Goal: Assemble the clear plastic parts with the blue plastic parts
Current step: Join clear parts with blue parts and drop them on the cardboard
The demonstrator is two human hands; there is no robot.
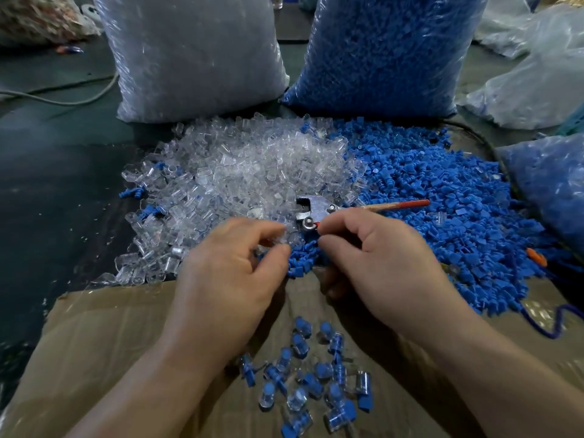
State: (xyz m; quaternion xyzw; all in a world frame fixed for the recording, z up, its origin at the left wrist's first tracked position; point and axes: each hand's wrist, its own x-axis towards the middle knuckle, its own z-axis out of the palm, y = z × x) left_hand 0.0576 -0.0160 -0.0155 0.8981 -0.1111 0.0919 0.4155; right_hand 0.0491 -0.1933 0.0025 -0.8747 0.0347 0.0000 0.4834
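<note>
A clear plastic part [288,231] sits pinched in the left grip [227,270]; the right grip [376,263] curls just beside it, its hold unclear.

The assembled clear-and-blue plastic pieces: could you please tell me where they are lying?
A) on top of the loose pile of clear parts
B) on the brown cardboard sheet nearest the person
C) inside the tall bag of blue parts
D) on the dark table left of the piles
B: the assembled clear-and-blue plastic pieces lie scattered on the brown cardboard sheet, at the bottom of the head view.
</note>
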